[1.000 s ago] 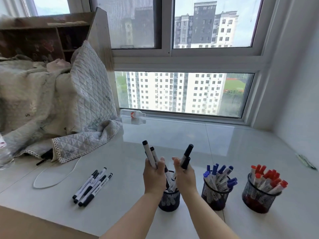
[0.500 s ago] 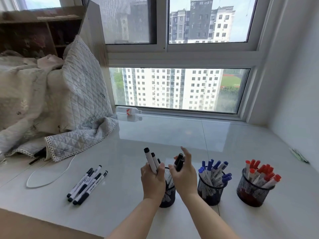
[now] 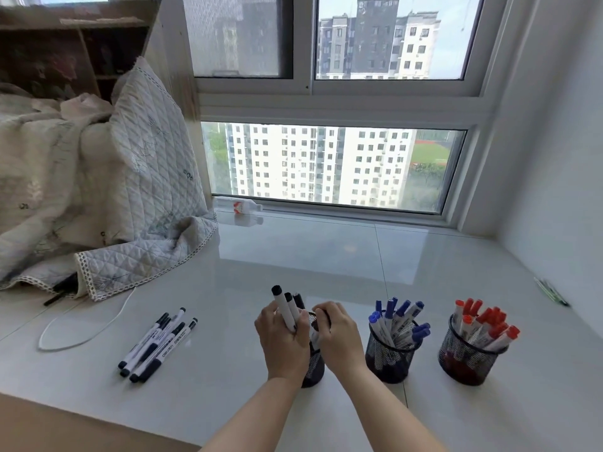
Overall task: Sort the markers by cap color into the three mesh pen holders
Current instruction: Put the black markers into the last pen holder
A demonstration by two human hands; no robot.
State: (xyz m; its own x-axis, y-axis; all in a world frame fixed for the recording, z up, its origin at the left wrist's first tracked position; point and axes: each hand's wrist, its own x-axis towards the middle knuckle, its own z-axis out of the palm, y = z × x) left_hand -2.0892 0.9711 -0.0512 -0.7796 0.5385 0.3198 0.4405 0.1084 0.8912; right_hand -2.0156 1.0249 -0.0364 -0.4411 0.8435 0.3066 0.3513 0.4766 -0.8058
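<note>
Three black mesh holders stand in a row near me. My left hand (image 3: 284,340) grips a bunch of black-capped markers (image 3: 287,305) upright over the left holder (image 3: 315,370), which my hands mostly hide. My right hand (image 3: 339,334) hovers over that holder's mouth with curled fingers; what it holds is hidden. The middle holder (image 3: 388,357) carries blue-capped markers (image 3: 396,318). The right holder (image 3: 466,360) carries red-capped markers (image 3: 483,321). Several more black-capped markers (image 3: 158,345) lie loose on the white counter to the left.
A quilted blanket (image 3: 107,203) spills over the counter's left side beside a wooden shelf. A white cable (image 3: 81,331) loops near the loose markers. A small bottle (image 3: 241,205) lies by the window. Thin green pens (image 3: 551,291) rest at the far right.
My right hand has dropped from chest height to the left holder's mouth, and the markers it held upright are no longer seen. My left hand has lowered with its bunch.
</note>
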